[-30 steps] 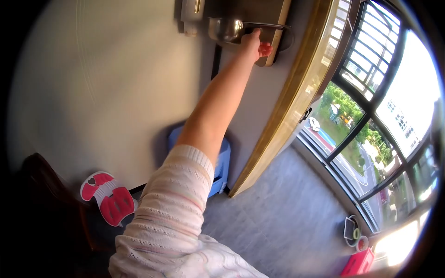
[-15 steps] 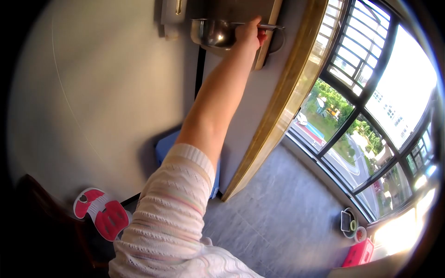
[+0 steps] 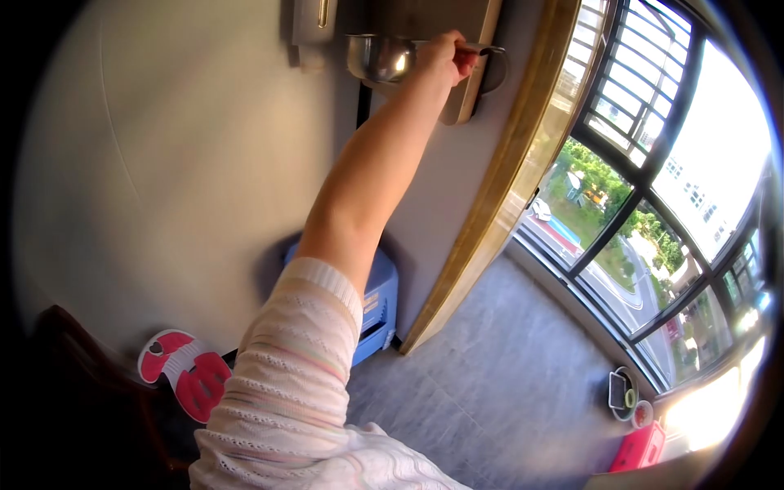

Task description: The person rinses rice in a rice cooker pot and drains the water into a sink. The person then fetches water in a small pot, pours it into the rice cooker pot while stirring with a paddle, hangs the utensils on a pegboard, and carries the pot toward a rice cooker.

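Note:
My left hand [image 3: 447,57] is raised at the far end of my outstretched arm. Its fingers are wrapped round the handle of a shiny metal dipper [image 3: 380,59]. The dipper's round bowl lies to the left of the hand, and the handle's curved end sticks out to the right. Behind it is a brownish box or panel [image 3: 482,77] by the wall; part of this is hidden by the hand and the dipper. A pale wall fixture [image 3: 313,23] hangs just left of the panel. My right hand is out of the picture.
A blue plastic container [image 3: 380,298] stands on the floor by the wall corner. A pink-and-white seat [image 3: 186,371] is at lower left. Near the window [image 3: 629,188] are bowls [image 3: 643,413] and a pink stool [image 3: 639,447]. A gold-edged frame [image 3: 490,188] borders the opening.
The dipper's handle has turned slightly, so its curved end now shows more. My view has shifted a little and my forearm has moved left, uncovering more of the blue container.

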Available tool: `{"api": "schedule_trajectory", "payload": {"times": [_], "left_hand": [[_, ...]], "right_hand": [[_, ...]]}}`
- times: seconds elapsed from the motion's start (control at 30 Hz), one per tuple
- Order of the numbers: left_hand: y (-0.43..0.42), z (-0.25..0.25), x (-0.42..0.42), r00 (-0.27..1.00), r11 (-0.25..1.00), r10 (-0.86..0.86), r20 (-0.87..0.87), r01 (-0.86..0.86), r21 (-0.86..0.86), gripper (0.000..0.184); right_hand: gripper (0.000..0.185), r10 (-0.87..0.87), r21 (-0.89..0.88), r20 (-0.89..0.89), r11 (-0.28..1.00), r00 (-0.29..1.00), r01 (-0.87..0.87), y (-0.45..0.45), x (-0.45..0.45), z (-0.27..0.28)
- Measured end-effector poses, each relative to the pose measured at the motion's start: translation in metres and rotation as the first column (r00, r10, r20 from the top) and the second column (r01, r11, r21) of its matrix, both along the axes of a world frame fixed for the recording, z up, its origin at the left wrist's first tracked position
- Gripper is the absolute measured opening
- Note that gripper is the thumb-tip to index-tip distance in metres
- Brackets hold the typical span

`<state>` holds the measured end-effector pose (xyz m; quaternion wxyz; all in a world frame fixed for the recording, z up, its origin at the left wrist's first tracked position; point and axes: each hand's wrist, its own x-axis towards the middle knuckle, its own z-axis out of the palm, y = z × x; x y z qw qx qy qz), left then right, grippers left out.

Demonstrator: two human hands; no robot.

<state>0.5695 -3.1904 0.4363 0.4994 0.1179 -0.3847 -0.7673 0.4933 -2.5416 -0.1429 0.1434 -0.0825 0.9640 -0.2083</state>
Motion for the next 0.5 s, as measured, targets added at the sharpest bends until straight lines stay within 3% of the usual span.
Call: {"api": "schedule_trajectory", "payload": {"times": [0.5], "left_hand": [[0.001, -0.005, 0.037, 0.967, 0.966, -0.253, -0.029, 0.251, -0.058, 0.014]], "right_hand": [[0.025, -0.002, -0.002, 0.016, 1.000, 1.000, 0.002, 0.002, 0.014, -0.001]]}}
